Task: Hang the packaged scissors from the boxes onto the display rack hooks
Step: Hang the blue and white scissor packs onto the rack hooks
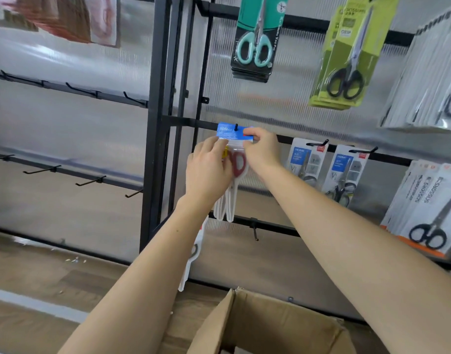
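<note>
Far left: bare hooks [90, 180] on the rack's left bay, nothing hung. Black upright post [155, 123] dividing the bays.

Centre: left hand [209, 172] laid against the clear lower part of the scissors pack [233, 159], fingers lightly curled over the plastic, steadying it; whether it truly grips cannot be told. Pack's blue header card [229, 132] up at the rail, hook tip [236, 127] already showing through the hang hole. More white-sleeved packs hanging below behind the left wrist, count unclear. Right hand [264, 149] pinching the header's right edge between thumb and fingers.

Right: home scissors packs [343, 172] on neighbouring hooks, teal scissors packs [256, 39] and green ones [347, 57] above, black-handled stacks at far right. Open cardboard box [265, 325] below.

Judged step: seating the pack on the hook. To do well: keep header square to the hook, push straight back along the shaft, let the left hand stop the pack swinging, release only once hole clears the upturned tip.
</note>
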`<move>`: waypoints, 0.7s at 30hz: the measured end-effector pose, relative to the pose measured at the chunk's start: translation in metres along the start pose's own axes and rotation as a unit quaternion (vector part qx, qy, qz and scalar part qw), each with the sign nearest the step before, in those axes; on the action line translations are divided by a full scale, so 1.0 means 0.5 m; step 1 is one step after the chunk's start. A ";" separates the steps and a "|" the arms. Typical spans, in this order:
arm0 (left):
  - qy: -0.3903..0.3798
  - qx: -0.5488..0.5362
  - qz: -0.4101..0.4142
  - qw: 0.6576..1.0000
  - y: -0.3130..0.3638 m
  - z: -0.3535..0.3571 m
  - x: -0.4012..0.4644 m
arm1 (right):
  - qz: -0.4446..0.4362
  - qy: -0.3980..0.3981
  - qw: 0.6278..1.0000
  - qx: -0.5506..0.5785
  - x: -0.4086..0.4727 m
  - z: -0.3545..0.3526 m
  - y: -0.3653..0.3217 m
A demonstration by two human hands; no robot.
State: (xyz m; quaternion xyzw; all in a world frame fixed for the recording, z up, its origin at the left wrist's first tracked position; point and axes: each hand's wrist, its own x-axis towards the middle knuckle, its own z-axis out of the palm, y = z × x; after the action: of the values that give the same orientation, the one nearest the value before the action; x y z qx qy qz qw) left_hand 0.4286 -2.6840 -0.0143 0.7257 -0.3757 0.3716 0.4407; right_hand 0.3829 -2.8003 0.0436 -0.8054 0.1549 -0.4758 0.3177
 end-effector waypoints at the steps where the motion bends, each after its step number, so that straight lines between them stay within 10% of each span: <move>1: -0.002 0.000 0.003 1.000 -0.002 0.001 0.000 | -0.001 -0.007 1.000 -0.006 0.000 0.000 0.001; 21: -0.388 0.032 -0.001 0.921 0.044 0.076 -0.097 | -0.035 -0.222 0.967 -0.119 -0.232 -0.142 0.233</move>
State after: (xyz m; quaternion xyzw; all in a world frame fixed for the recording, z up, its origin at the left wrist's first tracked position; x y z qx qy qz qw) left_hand 0.3960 -2.7155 -0.0613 0.8270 -0.5044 0.0724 0.2374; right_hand 0.2695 -2.8497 -0.0863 -0.9278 0.1075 -0.2743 0.2289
